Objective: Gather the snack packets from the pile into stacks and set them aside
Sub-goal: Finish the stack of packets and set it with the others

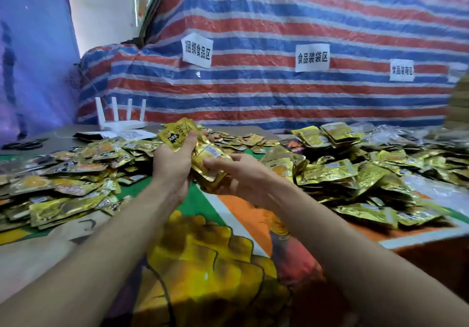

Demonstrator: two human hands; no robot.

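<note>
Both bare forearms are stretched forward and the grips are held close together.
The left grip (175, 160) is turned upright, its thumb pressed on the packets (203, 153) and its fingers curled behind them. The right grip (243, 178) is cupped under them, with the thumb laid over the top.

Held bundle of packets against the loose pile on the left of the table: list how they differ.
The held bundle is lifted off the table, gripped by the left hand and right hand; the left pile lies on it. The held bundle's packets are pressed into one stack; the left pile's lie scattered at many angles. The held bundle is small; the left pile spreads wide. Both are gold foil packets.
</note>
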